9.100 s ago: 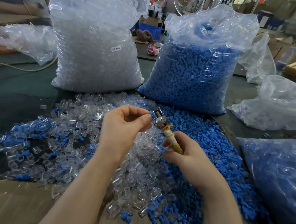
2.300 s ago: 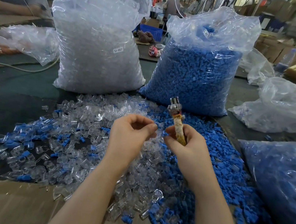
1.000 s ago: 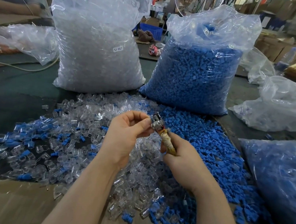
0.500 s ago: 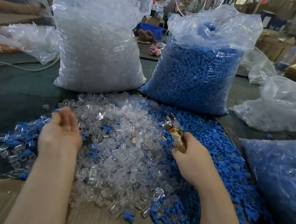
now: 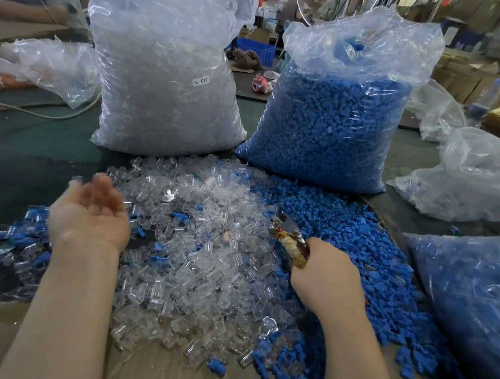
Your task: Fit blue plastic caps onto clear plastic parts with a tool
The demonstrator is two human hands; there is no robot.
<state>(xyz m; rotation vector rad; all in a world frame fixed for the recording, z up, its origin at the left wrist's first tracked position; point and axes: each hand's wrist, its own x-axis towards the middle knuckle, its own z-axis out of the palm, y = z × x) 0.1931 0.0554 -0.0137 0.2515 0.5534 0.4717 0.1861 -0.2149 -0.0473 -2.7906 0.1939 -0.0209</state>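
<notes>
My right hand [image 5: 325,281] gripped the tape-wrapped tool [image 5: 291,242], my left hand [image 5: 88,217] lay spread and empty beside the clear parts [image 5: 198,263]; blue caps [image 5: 364,239] beyond looked light, stiff, slippery, best pinched sidewise.

Blue caps [image 5: 361,238] lie beside clear, colourless parts [image 5: 201,247]. The tool [image 5: 290,244] has a yellowish wrapped handle and silvery metal head. The table [image 5: 20,155] is dark green.

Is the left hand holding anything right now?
No. The left hand is open, palm up with fingers relaxed, above the finished pieces.
</notes>
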